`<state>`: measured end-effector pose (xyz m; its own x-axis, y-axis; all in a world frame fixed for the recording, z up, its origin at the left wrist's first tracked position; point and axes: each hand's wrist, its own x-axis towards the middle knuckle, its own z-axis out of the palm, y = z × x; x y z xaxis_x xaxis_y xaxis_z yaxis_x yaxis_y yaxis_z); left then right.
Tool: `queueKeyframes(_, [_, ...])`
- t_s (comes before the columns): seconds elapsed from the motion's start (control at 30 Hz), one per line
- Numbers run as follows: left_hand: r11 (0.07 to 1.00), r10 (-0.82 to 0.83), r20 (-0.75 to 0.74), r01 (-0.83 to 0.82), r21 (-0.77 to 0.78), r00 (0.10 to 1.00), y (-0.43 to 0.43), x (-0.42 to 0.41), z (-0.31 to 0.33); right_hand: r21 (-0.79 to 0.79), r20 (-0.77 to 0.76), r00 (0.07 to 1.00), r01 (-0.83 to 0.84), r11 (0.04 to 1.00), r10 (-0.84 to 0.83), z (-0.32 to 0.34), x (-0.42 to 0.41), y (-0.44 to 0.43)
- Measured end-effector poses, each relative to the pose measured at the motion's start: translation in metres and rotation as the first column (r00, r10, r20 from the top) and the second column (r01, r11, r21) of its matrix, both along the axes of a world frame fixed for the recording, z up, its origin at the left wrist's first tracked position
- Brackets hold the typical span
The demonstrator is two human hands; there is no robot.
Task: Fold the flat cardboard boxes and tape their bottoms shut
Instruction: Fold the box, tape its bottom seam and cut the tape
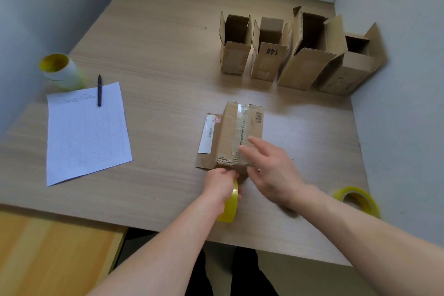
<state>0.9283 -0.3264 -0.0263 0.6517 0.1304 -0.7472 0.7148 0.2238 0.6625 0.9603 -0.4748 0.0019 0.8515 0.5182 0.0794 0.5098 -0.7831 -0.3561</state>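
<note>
Left hand (222, 182) grips the roll (229, 210); right hand (271, 170), laid flat, should rub tape (242, 127) firmly along the box (228, 142) seam

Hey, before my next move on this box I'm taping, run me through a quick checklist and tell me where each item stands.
1. Box lies seam-up on the table: ok.
2. Tape strip runs along the seam: ok.
3. Right hand lies with its fingers flat on the strip: ok.
4. Left hand grips the tape roll at the box's near edge: ok.
5. Strip cut free from the roll: cannot tell, the hands hide it.
6. Strip carried over the far edge: cannot tell.
</note>
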Motion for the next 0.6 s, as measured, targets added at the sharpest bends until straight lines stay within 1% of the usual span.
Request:
queueKeyframes(0.07, [1.000, -0.006, 0.011, 0.006, 0.012, 1.000, -0.002, -0.001, 0.002, -0.106, -0.067, 0.992, -0.118, 0.987, 0.111, 0.003, 0.007, 0.016])
queueKeyframes(0.13, [1.000, -0.016, 0.019, 0.015, 0.027, 1.000, -0.003, 0.000, 0.005, -0.217, -0.113, 0.984, -0.159, 0.963, 0.137, 0.004, 0.012, 0.026])
queueKeyframes(0.27, [0.994, -0.062, -0.005, 0.062, 0.090, 0.998, 0.000, 0.001, 0.010, -0.315, -0.042, 0.986, -0.166, 0.934, 0.161, 0.001, 0.020, 0.037])
queueKeyframes(0.37, [0.992, -0.105, -0.067, 0.109, 0.060, 0.992, 0.005, 0.000, 0.009, -0.333, -0.054, 0.987, -0.161, 0.929, 0.151, -0.002, 0.025, 0.040])
queueKeyframes(0.43, [0.988, -0.137, -0.106, 0.144, 0.056, 0.985, 0.011, -0.004, 0.007, -0.328, -0.035, 0.989, -0.145, 0.934, 0.141, -0.003, 0.024, 0.040])
queueKeyframes(0.5, [0.982, -0.173, -0.120, 0.181, 0.058, 0.978, 0.016, -0.010, 0.007, -0.307, -0.017, 0.994, -0.109, 0.946, 0.109, -0.004, 0.021, 0.041])
queueKeyframes(0.6, [0.982, -0.189, -0.124, 0.190, 0.002, 0.974, 0.024, -0.020, 0.018, -0.288, 0.030, 0.995, -0.084, 0.954, 0.097, -0.009, 0.019, 0.043])
